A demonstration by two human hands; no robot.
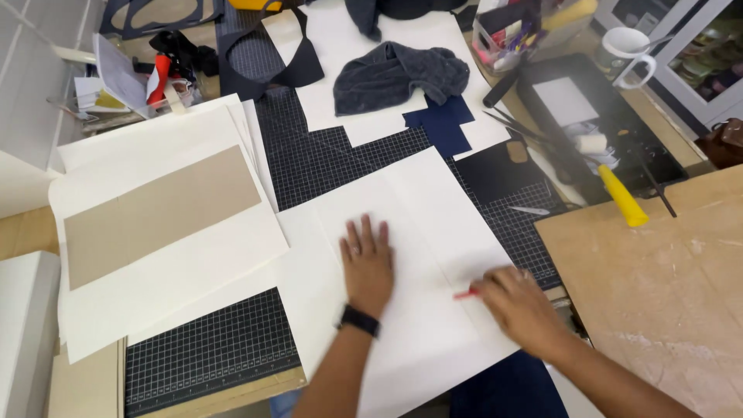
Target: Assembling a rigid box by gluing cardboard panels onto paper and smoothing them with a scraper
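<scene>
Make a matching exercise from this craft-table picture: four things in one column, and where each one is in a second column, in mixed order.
Things
1. left hand
2. red pencil
3. grey cloth
4. mug

Places
A. at the far right of the table, beside the black tray
B. held in the right hand
C. pressed flat on the white sheet
D. crumpled at the far end of the table, above the navy piece

Pairs: 1-C, 2-B, 3-D, 4-A
</scene>
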